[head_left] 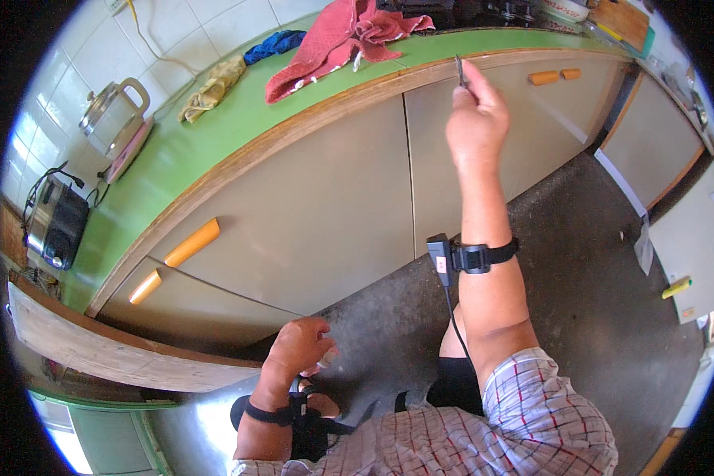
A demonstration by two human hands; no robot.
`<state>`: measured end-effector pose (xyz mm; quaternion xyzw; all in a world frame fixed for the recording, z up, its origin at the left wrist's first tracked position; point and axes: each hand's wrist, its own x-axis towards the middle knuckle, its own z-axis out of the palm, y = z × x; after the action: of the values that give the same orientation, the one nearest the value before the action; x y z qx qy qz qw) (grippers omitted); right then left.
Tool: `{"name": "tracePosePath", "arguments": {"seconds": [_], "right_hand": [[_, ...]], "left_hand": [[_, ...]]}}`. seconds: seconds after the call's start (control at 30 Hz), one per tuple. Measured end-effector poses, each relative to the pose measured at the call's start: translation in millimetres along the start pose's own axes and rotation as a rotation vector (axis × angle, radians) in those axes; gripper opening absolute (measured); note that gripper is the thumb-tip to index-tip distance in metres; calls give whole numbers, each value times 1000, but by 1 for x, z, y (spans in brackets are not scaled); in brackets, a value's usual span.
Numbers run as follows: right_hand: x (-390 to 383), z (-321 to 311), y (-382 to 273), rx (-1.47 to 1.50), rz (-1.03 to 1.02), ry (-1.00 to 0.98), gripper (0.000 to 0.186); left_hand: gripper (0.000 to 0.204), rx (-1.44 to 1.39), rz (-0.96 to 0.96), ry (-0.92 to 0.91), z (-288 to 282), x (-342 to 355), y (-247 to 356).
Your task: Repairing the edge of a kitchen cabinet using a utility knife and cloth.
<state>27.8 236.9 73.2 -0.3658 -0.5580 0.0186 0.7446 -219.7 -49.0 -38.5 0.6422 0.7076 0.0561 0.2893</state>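
My right hand (476,119) is stretched forward to the wooden edge of the green counter (238,131). Pinched between its thumb and fingers is a thin dark stick-like piece (458,70), pointing up; its exact kind is too small to tell. A crumpled red cloth (333,47) lies on the counter to the left of that hand. My left hand (297,347) hangs low in front of the cabinet with its fingers curled. Something pale (326,358) shows at its fingertips, and I cannot make out what it is.
Along the counter lie a blue cloth (274,46) and a yellowish cloth (214,87). A kettle (111,119) and a black and silver appliance (58,222) stand at the left. Below are cabinet doors (309,198) with orange handles. A wooden board (127,341) juts out at lower left.
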Motion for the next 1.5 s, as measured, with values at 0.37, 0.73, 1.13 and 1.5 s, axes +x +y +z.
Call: {"name": "tracePosePath", "arguments": {"seconds": [0.37, 0.73, 1.13, 1.5], "right_hand": [[-2, 1, -11, 60, 90, -7, 36], [-28, 14, -39, -22, -211, -102, 39], [6, -18, -13, 735, 891, 93, 30], [-6, 0, 6, 664, 711, 117, 25]], "left_hand": [[22, -22, -6, -4, 5, 2, 0], [28, 8, -24, -48, 2, 2, 0], [27, 159, 29, -17, 10, -2, -27], [26, 124, 43, -18, 13, 4, -27]]}}
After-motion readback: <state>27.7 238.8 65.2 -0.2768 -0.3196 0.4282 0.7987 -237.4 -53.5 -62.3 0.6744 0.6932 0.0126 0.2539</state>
